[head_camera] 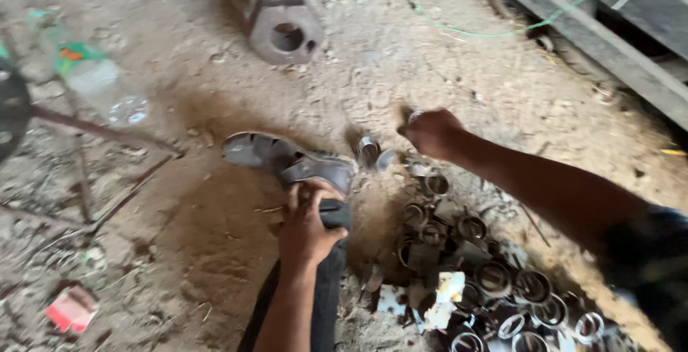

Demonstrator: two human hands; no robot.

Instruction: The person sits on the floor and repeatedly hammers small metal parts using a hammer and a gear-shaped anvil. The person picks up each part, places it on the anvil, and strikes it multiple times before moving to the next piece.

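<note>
The dirt floor [215, 252] carries a heap of metal rings [473, 280] at five o'clock, a sandal [287, 158] near centre, a plastic bottle [93, 80] at ten o'clock, a holed metal block [285, 33] at twelve, and a red scrap [70, 309] at eight.

Far centre: bare dirt floor [401, 58] betw metal block [285, 26] and beams [609, 30]; room to pass.
Far right: green cord [494, 33] lies across dirt, snag risk.
Left: plastic bottle [97, 80], thin rods [107, 133] w/ dark wheel [11, 108] block that side.
Centre: sandalled foot [290, 158] and left hand [308, 227] on trouser leg fill mid strip.
Near right: heap of metal rings [473, 273] packed tight, no gap; right hand [432, 131] just above its far edge.
Near left: dirt mostly open, red scrap [70, 309] only.
</note>
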